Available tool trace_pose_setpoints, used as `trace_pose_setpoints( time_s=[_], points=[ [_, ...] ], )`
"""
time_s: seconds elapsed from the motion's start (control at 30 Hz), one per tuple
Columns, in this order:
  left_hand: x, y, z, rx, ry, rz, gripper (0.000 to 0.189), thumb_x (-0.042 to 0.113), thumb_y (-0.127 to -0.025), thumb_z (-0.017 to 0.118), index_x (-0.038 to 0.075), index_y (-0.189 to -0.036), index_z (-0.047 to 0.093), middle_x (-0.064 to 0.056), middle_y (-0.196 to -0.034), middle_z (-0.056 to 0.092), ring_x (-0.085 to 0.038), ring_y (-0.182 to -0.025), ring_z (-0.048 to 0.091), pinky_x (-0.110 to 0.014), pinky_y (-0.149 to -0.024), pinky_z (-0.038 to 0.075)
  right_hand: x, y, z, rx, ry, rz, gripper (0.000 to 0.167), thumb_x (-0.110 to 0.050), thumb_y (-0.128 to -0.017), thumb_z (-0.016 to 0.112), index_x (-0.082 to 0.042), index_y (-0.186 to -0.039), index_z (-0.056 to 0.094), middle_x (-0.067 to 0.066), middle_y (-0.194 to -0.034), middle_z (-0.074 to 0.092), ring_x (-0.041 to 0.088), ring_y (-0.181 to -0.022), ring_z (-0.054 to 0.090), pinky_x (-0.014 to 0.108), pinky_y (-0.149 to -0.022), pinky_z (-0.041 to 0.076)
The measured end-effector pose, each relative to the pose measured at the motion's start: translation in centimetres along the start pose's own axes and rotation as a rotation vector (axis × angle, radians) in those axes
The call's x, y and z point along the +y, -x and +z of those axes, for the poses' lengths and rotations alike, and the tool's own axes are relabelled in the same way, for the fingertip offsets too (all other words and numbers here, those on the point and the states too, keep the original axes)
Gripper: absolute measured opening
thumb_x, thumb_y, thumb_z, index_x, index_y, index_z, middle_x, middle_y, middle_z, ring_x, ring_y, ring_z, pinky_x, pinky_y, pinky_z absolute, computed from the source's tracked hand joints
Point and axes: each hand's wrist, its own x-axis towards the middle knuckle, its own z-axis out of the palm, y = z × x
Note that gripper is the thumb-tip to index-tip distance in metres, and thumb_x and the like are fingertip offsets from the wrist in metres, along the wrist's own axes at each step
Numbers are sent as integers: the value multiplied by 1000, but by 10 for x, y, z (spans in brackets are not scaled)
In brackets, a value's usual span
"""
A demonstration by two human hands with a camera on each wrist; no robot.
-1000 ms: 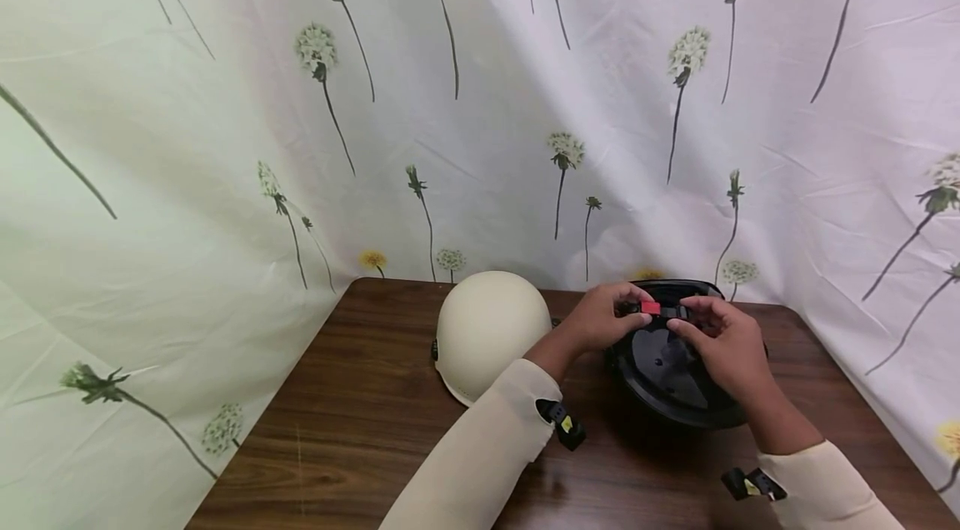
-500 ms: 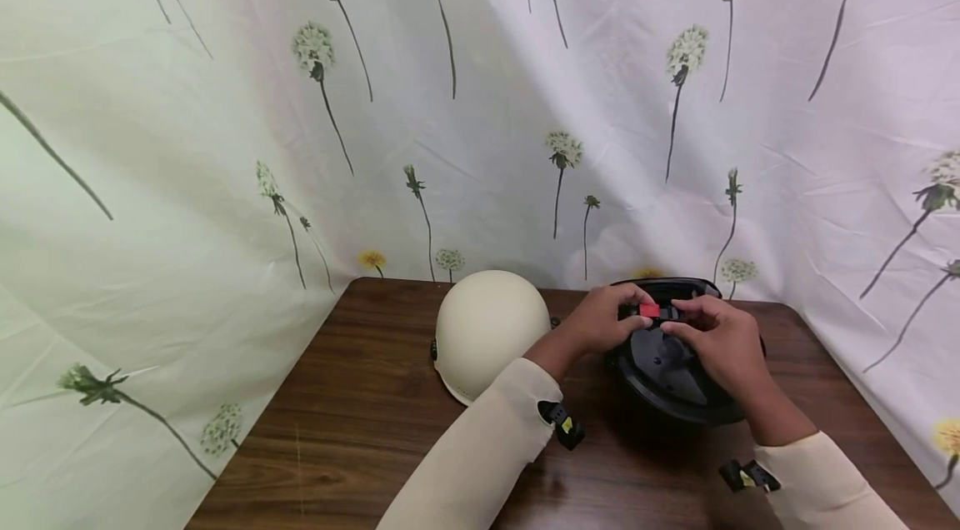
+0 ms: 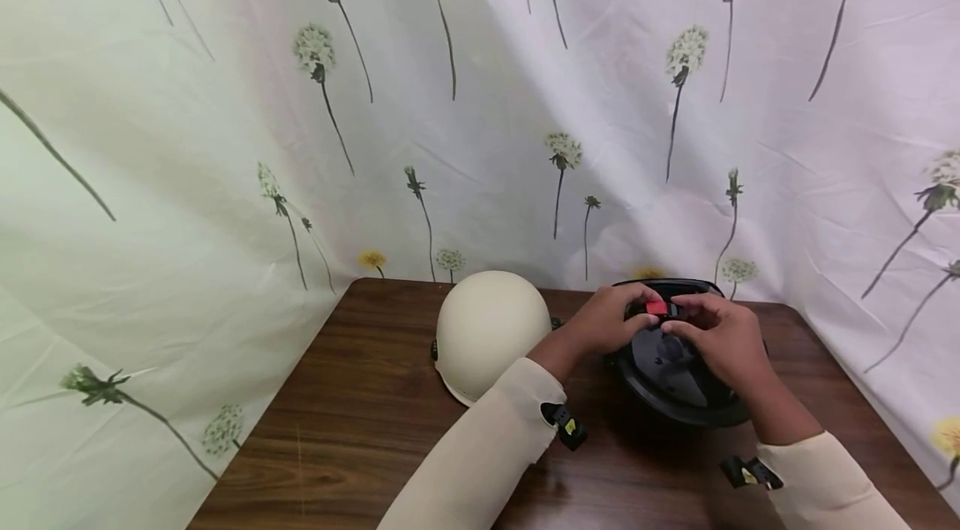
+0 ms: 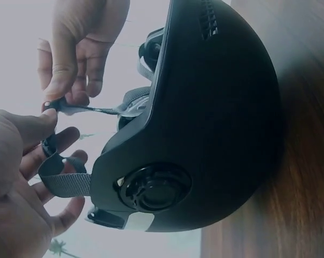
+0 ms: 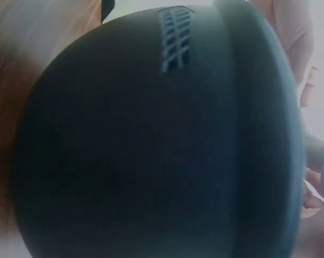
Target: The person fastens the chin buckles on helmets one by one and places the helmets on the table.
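A black helmet (image 3: 678, 380) lies upside down on the table, its hollow facing up. Over the opening, my left hand (image 3: 609, 320) pinches the red part of the chin strap buckle (image 3: 657, 308) between thumb and fingers. My right hand (image 3: 722, 338) pinches the buckle's black part from the other side. The two parts sit end to end; whether they are latched I cannot tell. In the left wrist view, the grey webbing strap (image 4: 70, 184) loops from the shell to the left fingers. The shell (image 5: 151, 150) hides most of the right hand in the right wrist view.
A cream helmet (image 3: 491, 334), dome up, stands left of the black one, close to the left forearm. Both are on a dark wooden table (image 3: 337, 430). A white cloth (image 3: 480, 138) printed with dandelions hangs behind the table and along its sides.
The right hand has moved slightly left, toward the left hand. The gap between the red and black buckle parts has narrowed. The cream helmet has stayed in place.
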Motion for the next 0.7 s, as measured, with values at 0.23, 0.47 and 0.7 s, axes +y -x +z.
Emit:
trace_pose_setpoints(
  time_s=[0.23,0.47,0.7],
  points=[
    [-4,0,2,7,16,20,29,26,-104,65,16,-131,67,2,-124,73,-11,-116,67,-20,-97,51,0,1,-4,-17,-36,26,36,-15,-86,86,-2,-119,76,18,-96,76,-9,-75,62,8,-66,48],
    [-6,2,1,3,8,9,32,24,-105,65,14,-135,65,2,-127,74,-11,-127,65,-27,-111,49,8,4,-11,-70,-12,31,36,-21,-92,82,-4,-123,74,20,-114,77,-8,-89,64,5,-72,48],
    [-10,7,3,6,10,11,35,25,-105,64,13,-138,65,1,-129,73,-11,-129,64,-26,-108,50,12,9,-17,-67,1,54,34,-23,-92,82,-6,-120,75,18,-109,76,-4,-91,64,7,-72,49]
  ],
)
